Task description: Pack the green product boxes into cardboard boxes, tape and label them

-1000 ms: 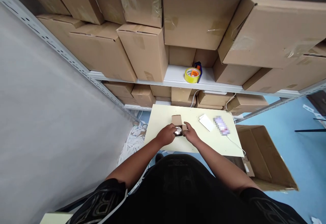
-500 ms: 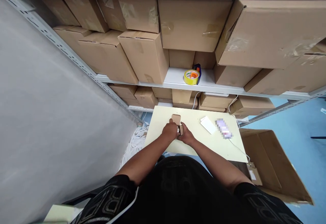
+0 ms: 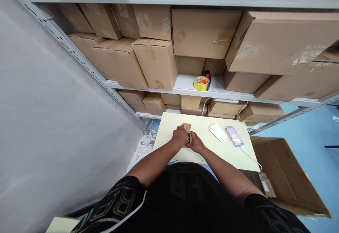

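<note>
A small brown cardboard box (image 3: 186, 127) with its flap up sits on a pale yellow table (image 3: 227, 153). My left hand (image 3: 180, 136) and my right hand (image 3: 196, 142) are pressed against its two sides, fingers curled around it. A sliver of a dark, shiny item shows between my hands, mostly hidden. Both forearms reach forward from my black shirt.
A white card (image 3: 216, 132) and a blurred flat object (image 3: 234, 136) with a white cable lie to the right on the table. Yellow tape roll (image 3: 201, 83) sits on a shelf among stacked cartons. An open carton (image 3: 286, 174) stands on the blue floor at right; white strips litter the floor at left.
My hands have closed in together on the small box, covering the shiny item that showed between them a second ago. The view has tilted slightly.
</note>
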The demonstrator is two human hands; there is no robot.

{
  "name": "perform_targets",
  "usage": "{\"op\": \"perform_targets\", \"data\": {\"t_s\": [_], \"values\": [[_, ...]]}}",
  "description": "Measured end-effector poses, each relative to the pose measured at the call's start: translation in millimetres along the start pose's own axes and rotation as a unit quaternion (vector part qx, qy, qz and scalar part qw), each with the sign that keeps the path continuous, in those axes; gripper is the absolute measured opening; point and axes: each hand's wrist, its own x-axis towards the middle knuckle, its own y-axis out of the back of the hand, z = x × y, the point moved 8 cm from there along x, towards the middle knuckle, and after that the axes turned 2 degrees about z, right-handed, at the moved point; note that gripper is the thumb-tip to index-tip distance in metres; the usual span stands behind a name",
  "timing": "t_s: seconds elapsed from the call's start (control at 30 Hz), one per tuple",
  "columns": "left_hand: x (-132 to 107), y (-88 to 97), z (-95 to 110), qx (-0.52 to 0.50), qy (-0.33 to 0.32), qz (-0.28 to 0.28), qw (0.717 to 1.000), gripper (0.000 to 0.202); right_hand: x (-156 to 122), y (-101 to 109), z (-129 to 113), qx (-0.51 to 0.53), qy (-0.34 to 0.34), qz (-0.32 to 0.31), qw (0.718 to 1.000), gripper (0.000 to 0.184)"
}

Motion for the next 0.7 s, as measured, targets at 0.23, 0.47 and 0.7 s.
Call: {"op": "perform_targets", "data": {"t_s": [0.23, 0.47, 0.7], "values": [[-16.1, 32.8, 9.4, 0.043, -0.064, 0.024, 0.997, 0.05, -1.4, 3.1, 1.4, -0.011, -0.027, 0.0, 1.0, 0.067], [-57.5, 126.6, 4.6, -0.059, -0.088, 0.141, 0.984, 0.046, 5.0, 10.2, -3.3, -0.008, 0.004, 0.046, 0.999, 0.076], [-63.6, 175.9, -40.5, -0.353, -0.1, 0.284, 0.886, 0.038, 8.5, 15.2, -6.6, 0.066, -0.001, 0.023, 0.998, 0.096]]}}
